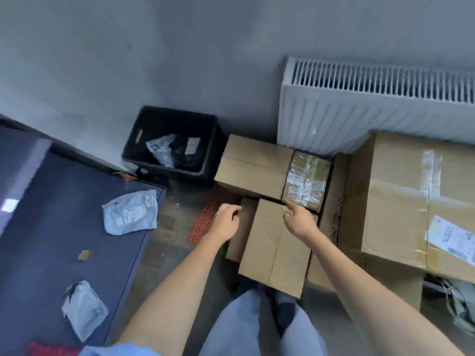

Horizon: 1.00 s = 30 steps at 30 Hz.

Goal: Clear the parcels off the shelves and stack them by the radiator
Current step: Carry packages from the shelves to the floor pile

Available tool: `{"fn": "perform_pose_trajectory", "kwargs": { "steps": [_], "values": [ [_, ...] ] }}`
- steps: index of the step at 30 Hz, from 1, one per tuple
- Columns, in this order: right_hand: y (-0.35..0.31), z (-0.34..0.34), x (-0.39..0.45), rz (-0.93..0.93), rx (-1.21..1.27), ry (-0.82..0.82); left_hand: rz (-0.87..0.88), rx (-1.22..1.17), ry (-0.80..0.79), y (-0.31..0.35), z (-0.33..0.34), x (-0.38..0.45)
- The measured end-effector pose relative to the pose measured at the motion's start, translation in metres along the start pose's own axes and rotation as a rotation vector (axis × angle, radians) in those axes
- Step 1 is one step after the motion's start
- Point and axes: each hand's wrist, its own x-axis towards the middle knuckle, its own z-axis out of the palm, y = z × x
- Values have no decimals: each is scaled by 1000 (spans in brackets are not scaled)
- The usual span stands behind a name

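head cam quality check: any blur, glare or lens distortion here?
Head view: soft all over, labels unreadable; wide-angle bend shows in the radiator top, which slants and curves; glare on the shiny tape of the taped parcel and a bright reflection at the left edge; light is flat, shadows weak; left hand and right hand slightly smeared.

No legible text anywhere. White shipping label [452, 238] on the big carton [401, 201] by the radiator: print too blurred to read. Taped parcel [305, 181] has red marks under the tape, unreadable. Dark handwritten marks [334, 222] on a box side beside it, can't make them out. Labels on the grey mailer bags [131, 214] are also just blur.
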Motion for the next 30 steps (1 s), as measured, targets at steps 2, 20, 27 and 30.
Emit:
{"fn": "perform_pose_trajectory", "kwargs": {
  "steps": [2,20,27,30],
  "values": [
    [-36,-5,-25,-88,-111,-76,-54,-28,86,-6,-39,-37],
    [-416,81,-282,-1015,-534,-332,-326,-80,859,-150,-342,-404],
    [-524,153,-360,-1124,-616,-289,-286,-61,1040,-217,-426,-486],
    [-569,176,-393,-1186,-464,-266,-210,-2,1128,-233,-459,-527]
  ]
}}
